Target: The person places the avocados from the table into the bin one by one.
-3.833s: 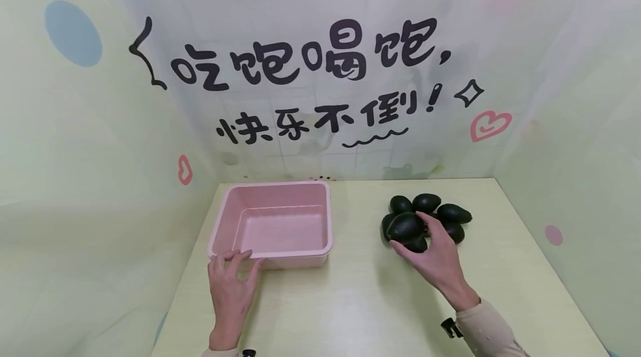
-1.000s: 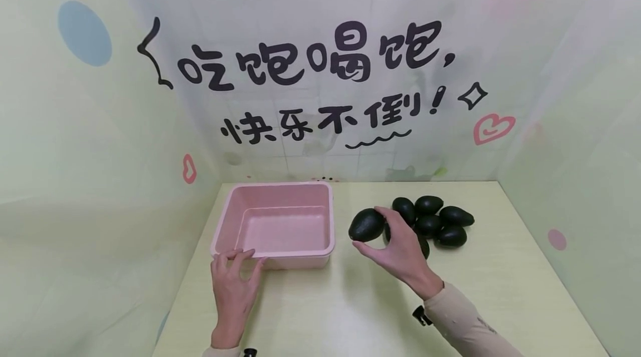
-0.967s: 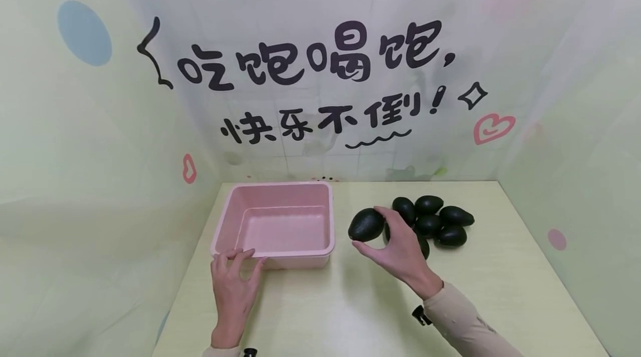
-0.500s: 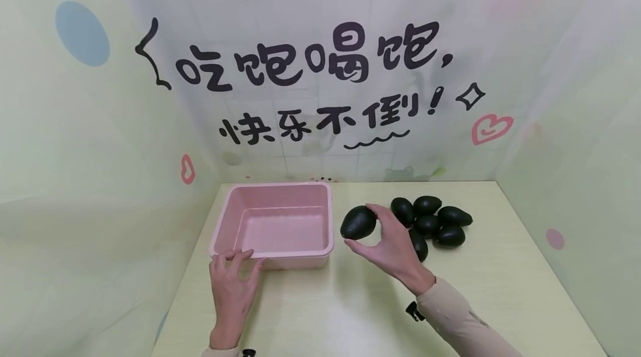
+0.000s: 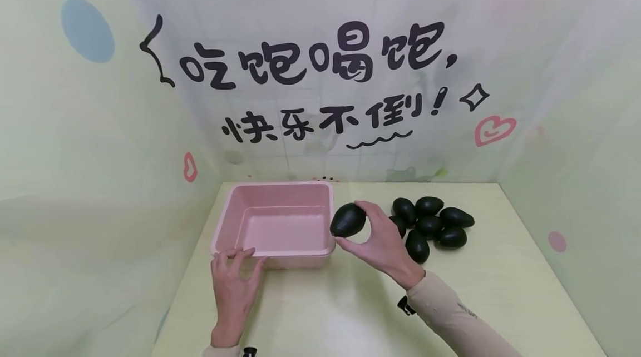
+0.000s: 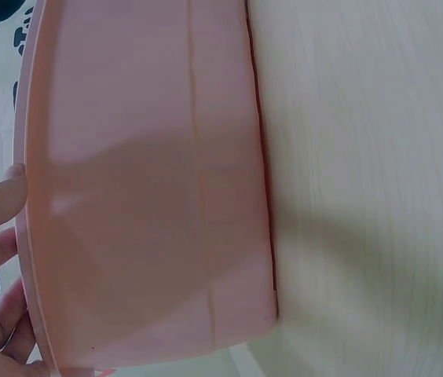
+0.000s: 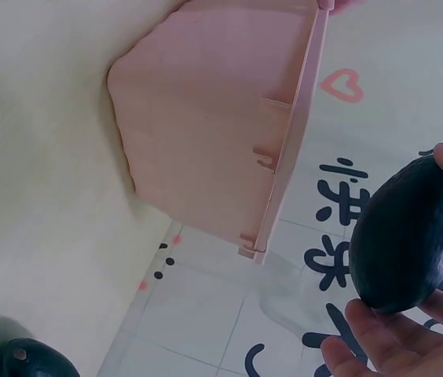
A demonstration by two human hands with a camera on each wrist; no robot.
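Note:
My right hand pinches a dark green avocado between thumb and fingers. It holds the fruit in the air by the right rim of a pink plastic bin. The right wrist view shows the avocado tilted, with fingertips at both ends and the bin's outer wall beyond. At the bin's near left corner my left hand grips the rim, fingers over the top and thumb at the front. The left wrist view shows the thumb against the rim, with other fingers partly hidden behind it.
Several more avocados lie in a cluster on the pale wooden table, right of the bin; my right hand partly covers one. A printed cloth with dark lettering hangs behind, and cloth walls enclose both sides.
My right hand has lifted the avocado off the cluster and carried it left to the bin's right rim. My left hand has stayed on the bin's rim, and the bin stands still.

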